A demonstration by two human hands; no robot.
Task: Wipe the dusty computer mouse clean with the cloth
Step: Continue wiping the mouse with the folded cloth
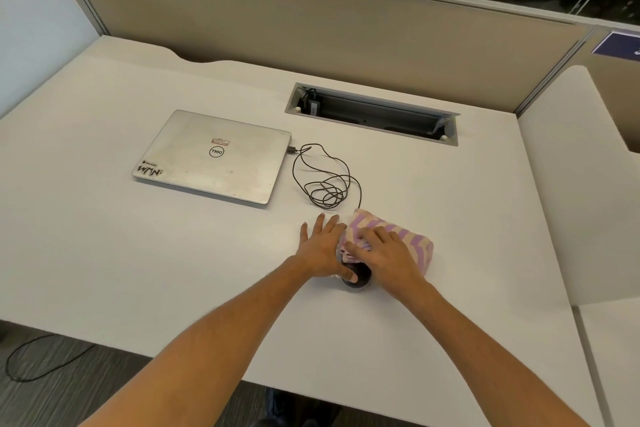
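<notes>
A black computer mouse (360, 279) lies on the white desk (138, 253), mostly covered; only its near end shows. A pink-and-purple striped cloth (412, 239) is draped over its far part. My left hand (322, 246) rests flat beside the mouse on its left, fingers spread, thumb against the mouse's near end. My right hand (384, 253) presses down on the cloth over the mouse, fingers bunching the fabric. The mouse's black cable (325, 184) coils away toward the laptop.
A closed silver laptop (214, 156) with stickers lies to the left at the back, the cable plugged into its right side. An open cable tray (374, 114) is set into the desk behind. A partition wall runs along the back, and side panels stand left and right.
</notes>
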